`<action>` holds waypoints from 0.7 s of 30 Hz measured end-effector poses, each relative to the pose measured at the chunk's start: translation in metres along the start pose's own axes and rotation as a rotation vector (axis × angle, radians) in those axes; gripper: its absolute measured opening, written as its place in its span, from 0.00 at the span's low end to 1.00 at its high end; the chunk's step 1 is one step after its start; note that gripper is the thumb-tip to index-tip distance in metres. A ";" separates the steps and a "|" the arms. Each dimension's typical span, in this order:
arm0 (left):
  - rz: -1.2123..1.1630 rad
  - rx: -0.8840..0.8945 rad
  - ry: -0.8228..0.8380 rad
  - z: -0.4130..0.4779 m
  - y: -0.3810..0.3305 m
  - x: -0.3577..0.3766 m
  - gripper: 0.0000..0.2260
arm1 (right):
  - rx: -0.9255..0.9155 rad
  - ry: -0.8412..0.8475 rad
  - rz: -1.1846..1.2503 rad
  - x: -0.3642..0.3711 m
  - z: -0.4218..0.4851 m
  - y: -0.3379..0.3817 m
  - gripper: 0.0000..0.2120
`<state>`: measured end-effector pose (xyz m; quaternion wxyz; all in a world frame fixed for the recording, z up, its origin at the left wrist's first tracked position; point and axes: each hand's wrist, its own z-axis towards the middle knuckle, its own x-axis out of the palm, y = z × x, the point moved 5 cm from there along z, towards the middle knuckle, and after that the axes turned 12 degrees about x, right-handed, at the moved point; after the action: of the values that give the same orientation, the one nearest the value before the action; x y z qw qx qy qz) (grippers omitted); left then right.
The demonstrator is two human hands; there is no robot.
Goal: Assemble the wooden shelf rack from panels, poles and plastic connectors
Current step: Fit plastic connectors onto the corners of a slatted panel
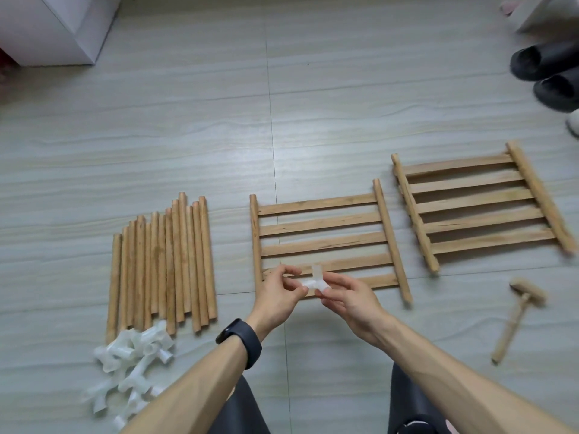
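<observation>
A translucent white plastic connector (315, 278) is held between both hands above the near edge of a slatted wooden panel (326, 225) lying flat on the floor. My left hand (279, 297) pinches one end of the connector. My right hand (347, 297) pinches its other side. A second slatted panel (476, 202) lies to the right. Several wooden poles (163, 264) lie side by side at the left. A heap of white plastic connectors (131, 361) sits at their near end.
A small wooden mallet (517, 314) lies on the floor at the right. Dark slippers (551, 73) stand at the far right. A white cabinet corner (62, 26) is at the far left. My knees in dark trousers (247, 408) are at the bottom.
</observation>
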<state>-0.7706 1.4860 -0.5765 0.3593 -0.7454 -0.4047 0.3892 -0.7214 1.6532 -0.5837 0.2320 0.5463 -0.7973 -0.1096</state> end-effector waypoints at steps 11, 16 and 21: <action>0.275 0.147 0.109 0.023 -0.013 0.002 0.10 | -0.048 -0.074 -0.207 -0.012 0.015 0.023 0.11; 0.640 0.035 -0.120 0.045 -0.002 -0.047 0.29 | -0.006 -0.058 -0.167 -0.017 0.022 0.047 0.17; 0.616 -0.045 -0.033 0.047 0.027 -0.052 0.30 | -0.007 0.043 -0.221 -0.008 0.019 0.079 0.17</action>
<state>-0.8217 1.4398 -0.6048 0.2011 -0.8344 -0.1739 0.4829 -0.7925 1.6892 -0.5682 0.2373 0.6325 -0.7266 -0.1256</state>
